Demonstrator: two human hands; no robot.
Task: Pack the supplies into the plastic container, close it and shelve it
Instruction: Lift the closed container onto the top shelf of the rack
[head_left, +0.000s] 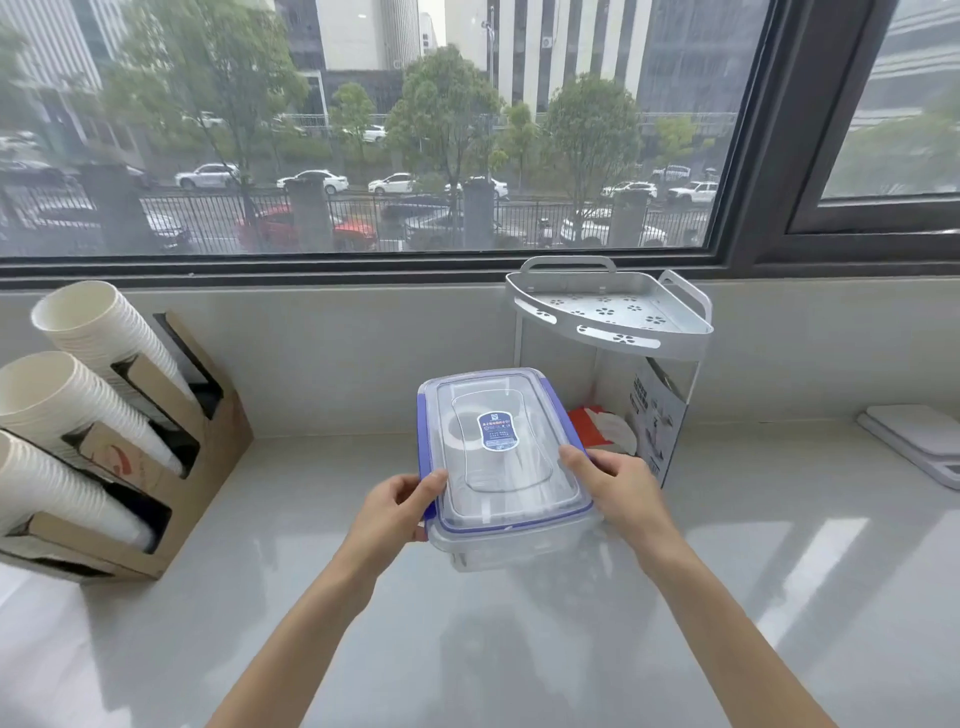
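Observation:
A clear plastic container (519, 540) with a blue-trimmed lid and a blue label is held above the grey counter, lid on. My left hand (400, 509) grips its left side, thumb on the lid's blue edge. My right hand (618, 488) grips its right side, thumb on top of the lid. White supplies show dimly through the lid. A white two-tier corner shelf (610, 312) stands just behind and to the right; its perforated top tier holds nothing.
A cardboard holder (176, 467) with three stacks of white paper cups sits at the left. Under the shelf's top tier lie a red-and-white packet (597, 426) and a printed bag (657, 421). A white scale (919, 441) rests at the far right. A window runs behind.

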